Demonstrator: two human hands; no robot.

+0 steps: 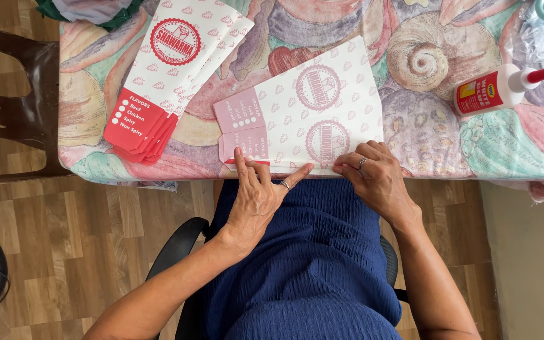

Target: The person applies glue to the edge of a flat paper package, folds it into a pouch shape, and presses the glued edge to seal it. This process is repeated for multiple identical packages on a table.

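A flat white paper sleeve (310, 107) with pale pink round stamps and a pink flap lies face down near the table's front edge. My left hand (256, 192) presses its near edge with spread fingers, a ring on one finger. My right hand (373, 173) rests on the same edge further right, fingers curled down on the paper, also wearing a ring. Neither hand grips anything.
A stack of several white and red printed paper sleeves (165, 75) lies at the left on the shell-patterned tablecloth (423, 119). A white glue bottle (498, 88) with red cap lies at the right. A brown chair (7, 101) stands left; wood floor below.
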